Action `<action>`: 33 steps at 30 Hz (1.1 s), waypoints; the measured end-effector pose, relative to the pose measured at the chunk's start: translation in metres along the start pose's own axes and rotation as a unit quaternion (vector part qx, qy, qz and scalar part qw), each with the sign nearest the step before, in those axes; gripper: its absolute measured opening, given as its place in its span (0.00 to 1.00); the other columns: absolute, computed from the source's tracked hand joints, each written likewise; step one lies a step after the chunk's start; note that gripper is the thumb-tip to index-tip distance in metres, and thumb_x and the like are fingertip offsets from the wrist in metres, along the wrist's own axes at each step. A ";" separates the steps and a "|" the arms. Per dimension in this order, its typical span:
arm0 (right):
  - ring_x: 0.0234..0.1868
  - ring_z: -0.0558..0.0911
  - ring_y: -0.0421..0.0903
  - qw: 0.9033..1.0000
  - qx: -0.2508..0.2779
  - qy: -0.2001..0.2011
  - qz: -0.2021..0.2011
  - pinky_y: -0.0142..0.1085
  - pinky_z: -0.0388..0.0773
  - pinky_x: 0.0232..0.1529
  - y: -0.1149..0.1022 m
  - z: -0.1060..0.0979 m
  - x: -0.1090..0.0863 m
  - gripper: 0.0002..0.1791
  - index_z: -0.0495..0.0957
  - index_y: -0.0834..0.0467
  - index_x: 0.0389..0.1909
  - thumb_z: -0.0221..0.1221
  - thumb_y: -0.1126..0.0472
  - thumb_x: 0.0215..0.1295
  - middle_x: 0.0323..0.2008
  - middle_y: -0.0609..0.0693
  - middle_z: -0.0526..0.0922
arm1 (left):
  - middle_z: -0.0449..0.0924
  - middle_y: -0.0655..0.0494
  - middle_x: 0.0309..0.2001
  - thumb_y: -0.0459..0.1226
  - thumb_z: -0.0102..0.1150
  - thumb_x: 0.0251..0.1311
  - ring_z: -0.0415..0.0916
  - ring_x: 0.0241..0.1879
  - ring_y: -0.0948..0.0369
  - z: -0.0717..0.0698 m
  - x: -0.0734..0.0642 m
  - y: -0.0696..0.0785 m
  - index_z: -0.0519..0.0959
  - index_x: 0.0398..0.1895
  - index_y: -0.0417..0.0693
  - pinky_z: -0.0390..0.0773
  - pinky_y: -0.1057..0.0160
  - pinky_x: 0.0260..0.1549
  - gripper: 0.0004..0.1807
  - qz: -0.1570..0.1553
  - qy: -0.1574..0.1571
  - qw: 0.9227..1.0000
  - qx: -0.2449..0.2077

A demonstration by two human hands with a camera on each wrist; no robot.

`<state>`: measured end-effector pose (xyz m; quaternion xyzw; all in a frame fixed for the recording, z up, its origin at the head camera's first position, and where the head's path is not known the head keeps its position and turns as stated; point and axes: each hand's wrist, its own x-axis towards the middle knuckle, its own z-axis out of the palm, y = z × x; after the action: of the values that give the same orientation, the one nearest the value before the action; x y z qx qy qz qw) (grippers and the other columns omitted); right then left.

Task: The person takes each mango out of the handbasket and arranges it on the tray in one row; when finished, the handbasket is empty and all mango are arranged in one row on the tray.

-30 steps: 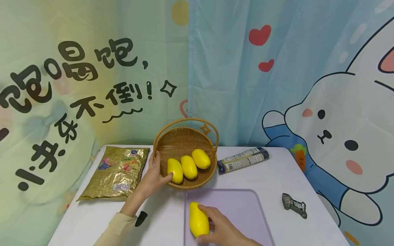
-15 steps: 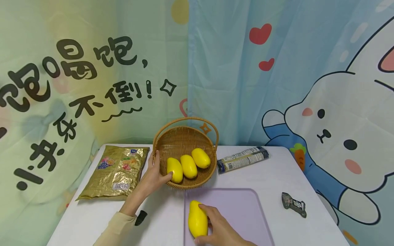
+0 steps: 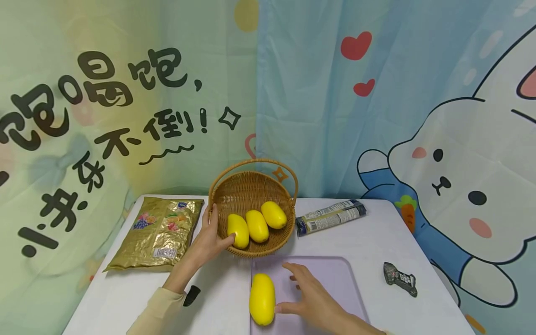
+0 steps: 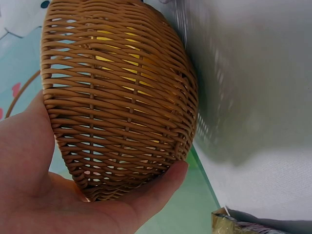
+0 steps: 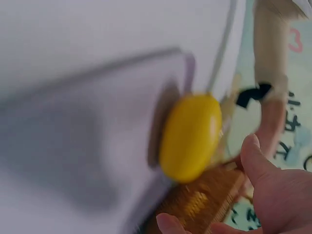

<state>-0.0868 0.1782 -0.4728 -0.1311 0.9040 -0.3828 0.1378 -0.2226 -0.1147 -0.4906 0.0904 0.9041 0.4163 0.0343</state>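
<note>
My left hand [image 3: 209, 244] grips the left rim of a brown wicker basket [image 3: 234, 193], its opening tilted toward me. The left wrist view shows the fingers wrapped against the basket's woven outside [image 4: 117, 117]. Three yellow mangoes [image 3: 257, 226] lie inside the basket. A further yellow mango [image 3: 262, 299] lies lengthwise on the left edge of a pale purple tray [image 3: 335, 274]. Just right of that mango, my right hand [image 3: 311, 298] hovers over the tray with fingers and thumb spread, holding nothing. In the right wrist view, the mango [image 5: 192, 136] is apart from the hand.
A gold snack bag [image 3: 167, 232] lies left of the basket, near my left forearm. To the basket's right is a long blue-and-silver packet [image 3: 331, 217]. A small dark wrapped piece [image 3: 400, 279] sits at the table's right. Printed curtains [image 3: 301, 93] hang behind the white table [image 3: 222, 302].
The right hand has let go of the mango on the tray and drawn off to the right, fingers spread. That mango now lies slightly further left. The left hand and basket have stayed put.
</note>
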 end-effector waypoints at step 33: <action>0.76 0.61 0.60 0.979 -0.166 -0.052 -0.102 0.57 0.68 0.68 -0.063 -0.115 0.150 0.53 0.54 0.52 0.80 0.73 0.49 0.59 0.78 0.60 0.56 | 0.25 0.34 0.80 0.44 0.67 0.61 0.77 0.27 0.57 0.001 0.001 -0.003 0.33 0.81 0.37 0.75 0.63 0.26 0.61 0.012 0.011 1.000 -0.003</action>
<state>-0.2577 0.1601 -0.3721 -0.2631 0.9287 -0.2317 0.1213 -0.2238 -0.1155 -0.4935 0.0965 0.9019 0.4205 0.0194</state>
